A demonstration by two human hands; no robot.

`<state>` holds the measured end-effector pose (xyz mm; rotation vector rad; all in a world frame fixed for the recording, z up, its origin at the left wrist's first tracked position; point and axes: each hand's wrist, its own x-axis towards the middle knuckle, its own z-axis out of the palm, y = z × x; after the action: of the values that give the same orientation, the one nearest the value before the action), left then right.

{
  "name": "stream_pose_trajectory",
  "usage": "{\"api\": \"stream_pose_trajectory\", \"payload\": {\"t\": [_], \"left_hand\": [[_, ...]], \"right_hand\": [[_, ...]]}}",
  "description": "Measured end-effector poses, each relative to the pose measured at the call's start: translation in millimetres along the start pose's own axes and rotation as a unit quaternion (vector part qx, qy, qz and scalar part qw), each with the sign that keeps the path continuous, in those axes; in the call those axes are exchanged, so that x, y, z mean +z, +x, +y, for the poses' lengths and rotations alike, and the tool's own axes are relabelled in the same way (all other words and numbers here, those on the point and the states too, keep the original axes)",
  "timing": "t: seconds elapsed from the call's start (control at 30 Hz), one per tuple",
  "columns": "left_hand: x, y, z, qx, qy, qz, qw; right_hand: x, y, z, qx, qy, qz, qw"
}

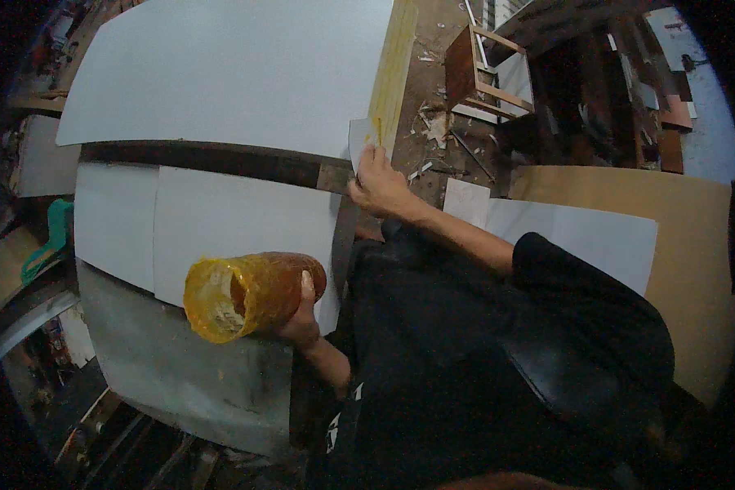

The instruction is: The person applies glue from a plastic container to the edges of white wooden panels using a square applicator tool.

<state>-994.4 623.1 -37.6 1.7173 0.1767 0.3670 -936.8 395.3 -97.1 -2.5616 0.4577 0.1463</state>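
Note:
My left hand point(302, 314) is closed around a round glue container point(282, 282), tilted on its side. Its mouth faces left, and thick yellow residue coats the rim and outside. Farther off, my right hand point(381, 181) pinches a flat pale spreader point(358, 137) with yellow smears on it. The spreader is at the right edge of a large white sheet point(237, 73), where a yellow glue-like strip point(394, 73) runs along the border. My fingers partly hide the spreader's lower end.
Smaller white panels point(212, 220) and a grey board point(188, 359) lie nearer, below a dark gap. A wooden frame point(490, 77) stands on the littered floor point(433, 122). At right are a white board point(580, 237) and a tan sheet point(694, 245). Green material point(57, 233) hangs at left.

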Motion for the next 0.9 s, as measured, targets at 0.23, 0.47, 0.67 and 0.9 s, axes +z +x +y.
{"api": "stream_pose_trajectory", "payload": {"t": [0.23,0.47,0.67,0.9], "left_hand": [[-16.7,17.3,-17.5,0.002,0.064,-0.018,0.998],[-4.3,25.0,-0.4,-0.022,0.04,-0.048,0.998],[15.1,32.9,10.4,-0.008,-0.013,-0.031,0.999],[7.7,30.2,-2.3,0.062,0.095,0.012,0.994]], "right_hand": [[-13.1,-14.2,-10.7,-0.017,0.05,-0.023,0.998],[-93.4,-40.3,26.7,0.091,0.434,0.004,0.896],[-31.9,2.3,74.2,0.057,0.357,0.126,0.924],[-19.1,15.8,46.3,0.054,0.219,0.118,0.967]]}}
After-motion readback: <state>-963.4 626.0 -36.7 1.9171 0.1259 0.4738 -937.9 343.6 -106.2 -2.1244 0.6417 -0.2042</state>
